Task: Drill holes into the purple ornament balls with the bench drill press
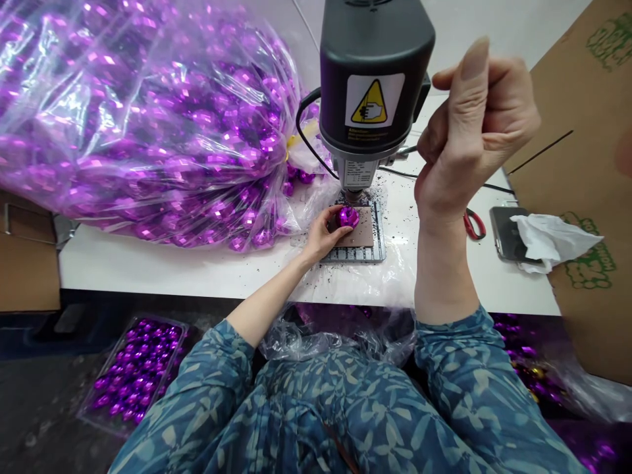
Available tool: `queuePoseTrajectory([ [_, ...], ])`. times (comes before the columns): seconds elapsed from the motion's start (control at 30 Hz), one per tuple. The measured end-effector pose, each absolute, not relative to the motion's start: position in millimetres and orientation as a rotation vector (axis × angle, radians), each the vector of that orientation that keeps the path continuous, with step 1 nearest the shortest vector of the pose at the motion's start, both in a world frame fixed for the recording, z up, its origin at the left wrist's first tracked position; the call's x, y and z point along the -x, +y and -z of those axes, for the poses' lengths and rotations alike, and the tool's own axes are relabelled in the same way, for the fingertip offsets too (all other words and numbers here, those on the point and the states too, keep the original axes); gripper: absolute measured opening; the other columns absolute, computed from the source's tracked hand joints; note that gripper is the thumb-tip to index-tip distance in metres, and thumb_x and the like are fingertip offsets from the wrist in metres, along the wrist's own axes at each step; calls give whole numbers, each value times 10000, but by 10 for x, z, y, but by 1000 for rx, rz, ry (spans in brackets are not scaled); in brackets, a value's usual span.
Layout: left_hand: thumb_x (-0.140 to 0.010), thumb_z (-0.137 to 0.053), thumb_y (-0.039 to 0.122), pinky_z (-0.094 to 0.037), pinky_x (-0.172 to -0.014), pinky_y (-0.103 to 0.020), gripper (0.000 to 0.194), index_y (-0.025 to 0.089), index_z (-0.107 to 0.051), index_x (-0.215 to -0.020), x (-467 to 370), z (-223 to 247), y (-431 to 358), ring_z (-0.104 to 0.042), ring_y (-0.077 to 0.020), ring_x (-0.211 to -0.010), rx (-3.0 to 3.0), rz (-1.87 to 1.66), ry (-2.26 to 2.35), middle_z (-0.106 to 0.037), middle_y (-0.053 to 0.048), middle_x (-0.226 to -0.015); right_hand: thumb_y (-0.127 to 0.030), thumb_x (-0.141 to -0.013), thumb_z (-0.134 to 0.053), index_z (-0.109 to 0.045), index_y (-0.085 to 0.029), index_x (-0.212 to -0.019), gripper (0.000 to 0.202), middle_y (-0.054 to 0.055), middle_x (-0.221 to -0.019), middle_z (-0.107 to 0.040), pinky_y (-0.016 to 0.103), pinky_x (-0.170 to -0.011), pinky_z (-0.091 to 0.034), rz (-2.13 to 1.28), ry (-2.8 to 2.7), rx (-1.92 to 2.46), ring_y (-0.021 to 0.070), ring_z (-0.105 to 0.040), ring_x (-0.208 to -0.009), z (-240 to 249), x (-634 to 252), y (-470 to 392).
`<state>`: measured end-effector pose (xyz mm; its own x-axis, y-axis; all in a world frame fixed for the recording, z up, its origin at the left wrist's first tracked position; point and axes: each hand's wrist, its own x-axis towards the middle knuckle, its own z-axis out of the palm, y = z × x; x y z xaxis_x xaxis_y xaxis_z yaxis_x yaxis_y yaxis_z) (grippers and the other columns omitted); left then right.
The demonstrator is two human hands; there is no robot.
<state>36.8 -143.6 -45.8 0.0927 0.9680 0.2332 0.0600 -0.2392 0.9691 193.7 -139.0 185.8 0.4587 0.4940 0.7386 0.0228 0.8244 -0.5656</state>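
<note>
Head view: the left hand [323, 238] grasps a shiny purple ball [348, 218] between thumb and fingers on a brown board [363, 236], beneath the black machine [378, 49]; the right hand [469, 135], fingers clenched, grips the machine's side lever [407, 151].

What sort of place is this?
Probably a small ornament workshop: what looks like a bench drill press stands on a white table, beside a big clear plastic bag of shiny purple balls.
</note>
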Motion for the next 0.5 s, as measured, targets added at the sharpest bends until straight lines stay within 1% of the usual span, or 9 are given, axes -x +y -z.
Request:
queuePoseTrajectory([
  [0.03,-811,-941,536,-565,-1179,-506,675,212,-656,-1329,-371,467,-1451,-738,-314,-1282,-1529,-1281,1080,-770,-134,-1339,-690,-779,-654,-603,-177,-720,519,-106,-507,-382,230,-441,-222,-301,-1070,563,-14,-332,-384,-1855,-1937,-1390],
  [0.17,-850,-916,499,-529,-1231,-538,658,225,-612,-1365,-417,505,-1486,-677,-332,-1413,-1660,-1301,1021,-699,-163,-1479,-673,-810,-652,-608,-173,-732,507,-100,-515,-372,226,-445,-225,-289,-1083,567,-13,-330,-392,-1832,-1945,-1400],
  [0.27,-876,-897,473,-559,-1198,-534,651,221,-578,-1384,-445,515,-1491,-711,-320,-1364,-1664,-1303,1007,-716,-168,-1445,-671,-825,-651,-618,-175,-742,504,-92,-518,-372,246,-442,-216,-278,-1098,563,-5,-312,-395,-1796,-1961,-1421],
  [0.37,-879,-901,445,-577,-1181,-514,647,220,-573,-1388,-440,494,-1498,-728,-306,-1332,-1692,-1289,1017,-726,-158,-1427,-691,-854,-639,-617,-191,-760,509,-89,-515,-371,271,-448,-234,-264,-1121,571,11,-300,-395,-1740,-1973,-1462],
  [0.5,-882,-899,441,-578,-1187,-519,642,226,-572,-1391,-430,465,-1512,-724,-305,-1341,-1701,-1288,1026,-723,-153,-1432,-703,-888,-648,-622,-199,-786,515,-80,-547,-410,257,-470,-245,-247,-1094,580,8,-338,-418,-1634,-1967,-1527],
])
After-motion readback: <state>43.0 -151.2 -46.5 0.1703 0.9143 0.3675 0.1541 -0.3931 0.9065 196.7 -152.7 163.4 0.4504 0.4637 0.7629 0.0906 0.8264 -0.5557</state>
